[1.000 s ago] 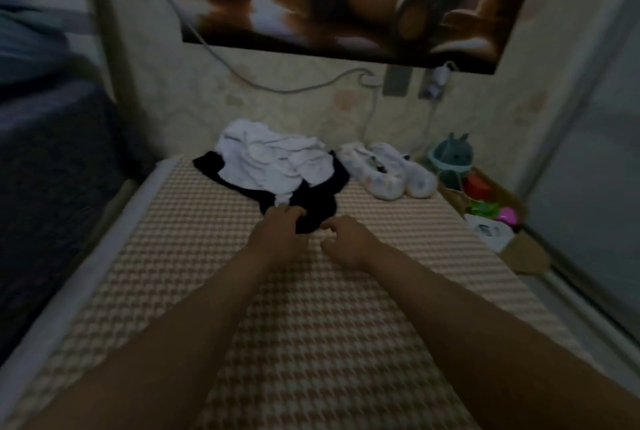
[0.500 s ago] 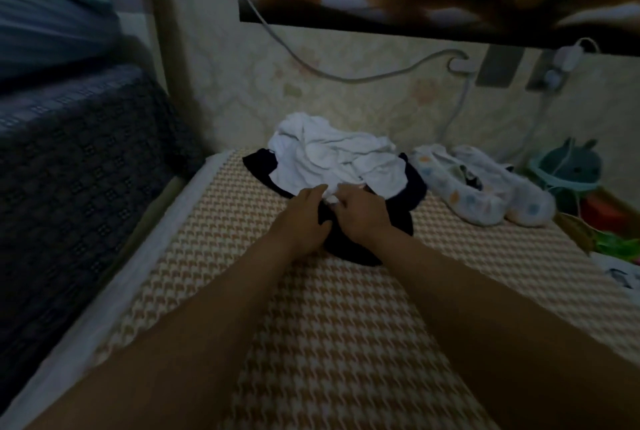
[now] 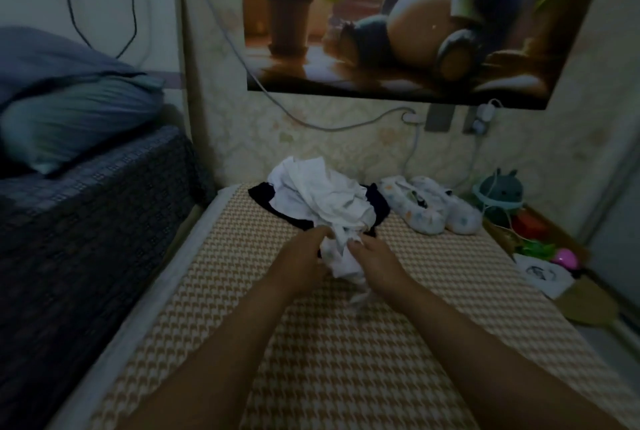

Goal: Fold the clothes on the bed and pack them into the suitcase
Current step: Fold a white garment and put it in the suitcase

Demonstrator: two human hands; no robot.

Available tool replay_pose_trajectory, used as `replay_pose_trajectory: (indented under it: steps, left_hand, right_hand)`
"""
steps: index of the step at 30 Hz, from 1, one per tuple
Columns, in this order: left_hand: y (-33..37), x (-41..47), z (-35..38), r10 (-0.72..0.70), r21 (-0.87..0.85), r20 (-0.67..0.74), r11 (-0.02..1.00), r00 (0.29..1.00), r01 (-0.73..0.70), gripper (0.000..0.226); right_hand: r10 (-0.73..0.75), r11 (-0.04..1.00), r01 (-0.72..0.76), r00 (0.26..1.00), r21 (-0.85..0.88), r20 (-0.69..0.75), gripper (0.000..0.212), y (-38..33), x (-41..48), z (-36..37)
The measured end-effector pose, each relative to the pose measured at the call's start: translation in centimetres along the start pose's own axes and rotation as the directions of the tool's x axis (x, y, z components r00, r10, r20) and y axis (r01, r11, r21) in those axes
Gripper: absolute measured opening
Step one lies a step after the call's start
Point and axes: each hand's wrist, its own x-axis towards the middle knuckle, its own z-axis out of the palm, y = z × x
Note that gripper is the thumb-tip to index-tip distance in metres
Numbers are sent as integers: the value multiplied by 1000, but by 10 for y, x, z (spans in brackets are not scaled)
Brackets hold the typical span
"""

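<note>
"Gripping a crumpled white garment (image 3: 341, 261) between them, the person's left hand (image 3: 304, 256) and right hand (image 3: 375, 256) meet low over the bed (image 3: 346, 353), fingers of both curled into the cloth."

"Where is the rest of the laundry?"

"Heaped just beyond the hands, at the far end of the bed's brown-and-cream houndstooth cover. More white clothes (image 3: 322, 194) sit on a black garment (image 3: 261, 192), and the held piece runs up into the near edge of that heap. A loose tail of it hangs down to the cover between the wrists."

"And to the right of the hands?"

"A pair of pale patterned slippers (image 3: 429, 209), side by side on the bed, beyond the right hand and apart from it. Further right, off the bed's edge, stands a cardboard box (image 3: 571, 294) holding bright toys."

"On the left?"

"A dark checked cover (image 3: 86, 221) rises higher than the bed, with a blue-grey pillow (image 3: 76, 117) on top. On the wall past the hands hangs a cartoon poster (image 3: 415, 13)."
</note>
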Motion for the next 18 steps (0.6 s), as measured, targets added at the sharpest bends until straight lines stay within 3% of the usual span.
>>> replay_pose_trajectory:
  steps: [1,3,5,7,9,11,14,15,16,18]
  left_hand:
    - [10,-8,3,56,16,44,998,997,-57,43]
    - [20,-18,9,107,170,164,976,981,-135,38]
    - [34,-30,5,2,220,275,973,961,-65,26]
    - [56,-46,-3,-156,194,392,977,907,85,25]
    - [68,-53,-12,-266,186,472,962,841,200,28]
    - [82,-58,-22,-361,155,585,929,726,337,27]
    - [100,-63,-28,-455,124,787,778,417,616,37]
    - [105,-66,-29,-426,95,827,749,367,655,31]
    - [104,-66,-29,-396,44,824,758,405,651,25]
    - [91,-60,-26,-367,-35,650,860,665,509,22]
  right_hand:
    - [94,992,-99,994,84,61,24,-3,-15,-4]
    - [238,922,-293,945,254,225,25,-6,-42,-10]
    - [284,887,-372,907,275,311,28,-10,-61,-18]
    - [220,970,-236,957,64,190,24,-13,-70,-27]
    - [96,965,-79,994,-249,56,29,-7,-74,-35]
    - [68,916,-39,996,-399,59,29,0,-81,-41]
    - [76,905,-32,993,-424,89,14,8,-88,-40]
    - [66,904,-12,992,-427,112,26,9,-88,-38]
    - [51,889,20,988,-456,144,41,11,-86,-36]
    - [44,817,96,973,-569,226,68,22,-76,-29]
